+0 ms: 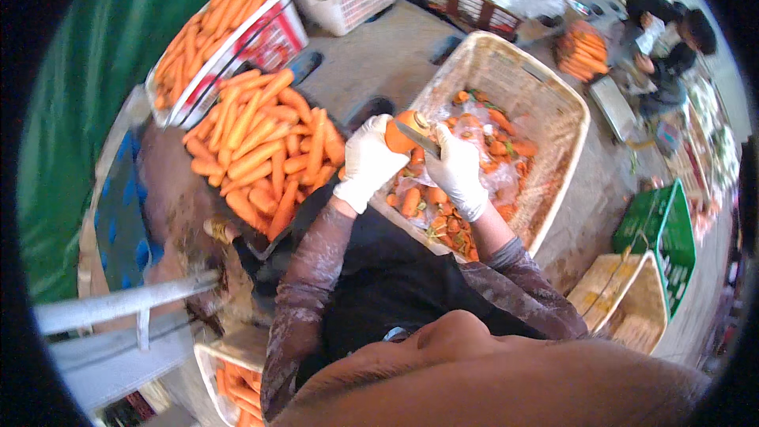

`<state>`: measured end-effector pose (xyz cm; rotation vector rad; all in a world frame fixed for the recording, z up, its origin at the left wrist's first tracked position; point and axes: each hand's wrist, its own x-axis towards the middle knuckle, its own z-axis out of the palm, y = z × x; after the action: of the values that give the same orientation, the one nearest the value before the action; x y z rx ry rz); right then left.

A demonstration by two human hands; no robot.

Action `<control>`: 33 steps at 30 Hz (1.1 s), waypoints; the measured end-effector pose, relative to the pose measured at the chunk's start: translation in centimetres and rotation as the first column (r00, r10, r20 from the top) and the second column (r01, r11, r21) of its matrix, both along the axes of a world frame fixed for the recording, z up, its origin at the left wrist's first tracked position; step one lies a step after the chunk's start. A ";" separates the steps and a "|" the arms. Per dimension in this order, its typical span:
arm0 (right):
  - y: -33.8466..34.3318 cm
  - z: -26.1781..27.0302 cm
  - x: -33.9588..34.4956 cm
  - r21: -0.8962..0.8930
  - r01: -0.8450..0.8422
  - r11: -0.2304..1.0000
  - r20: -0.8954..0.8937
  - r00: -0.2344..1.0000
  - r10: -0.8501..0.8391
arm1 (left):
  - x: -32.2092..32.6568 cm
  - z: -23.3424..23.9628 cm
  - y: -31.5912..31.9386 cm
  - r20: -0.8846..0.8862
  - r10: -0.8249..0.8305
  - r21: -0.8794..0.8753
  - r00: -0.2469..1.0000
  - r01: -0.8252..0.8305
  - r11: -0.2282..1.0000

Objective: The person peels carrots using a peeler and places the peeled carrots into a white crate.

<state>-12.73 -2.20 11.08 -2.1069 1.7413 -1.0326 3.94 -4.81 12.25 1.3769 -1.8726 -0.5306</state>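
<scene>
In a white glove, my left hand [369,160] is closed around a thick carrot [401,137], its crown end turned toward my other hand. My right hand [458,171], gloved as well, grips a knife [418,139] whose blade lies against the carrot near its crown. Below both hands stands a large dirty cream plastic tub [548,95] holding carrot tops, carrot pieces and clear plastic scraps. Left of my left hand is a heap of whole carrots [255,142]. The knife's handle is hidden inside my right hand.
Beyond the heap stand a white crate [284,35] and another white crate [362,9], both full of carrots. A brown crate [468,9] holds plastic bags. At right, a person [664,53] works near a bag of carrots [582,50]. A green crate [655,243] touches a yellowish tub [637,308].
</scene>
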 end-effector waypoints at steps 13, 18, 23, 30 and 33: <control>4.6 -4.2 -7.1 0.106 0.077 0.991 0.025 0.997 -0.080 | -7.2 -4.4 4.5 0.132 -0.112 0.019 0.985 0.111 0.994; 4.1 -9.2 -7.8 0.144 -0.008 0.990 0.186 0.982 -0.019 | -7.3 -5.2 4.8 0.241 -0.117 -0.014 0.963 0.124 0.992; 4.3 -11.5 -6.8 0.268 -0.016 0.963 0.159 0.987 -0.027 | -5.9 -7.4 5.0 0.323 -0.163 0.187 0.932 0.106 0.977; 4.6 -10.8 -8.6 0.364 -0.012 0.931 0.282 0.954 -0.098 | -5.0 -5.9 4.4 0.119 -0.387 0.386 0.915 0.316 0.867; 4.4 -10.6 -10.1 0.285 -0.010 0.959 0.353 0.931 -0.095 | -2.8 -8.5 4.5 -0.531 -0.276 0.653 0.801 0.594 0.470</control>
<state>-22.79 2.17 0.49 -1.5934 1.6407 -1.0352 1.19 -0.30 3.71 1.1156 -1.7058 -1.9840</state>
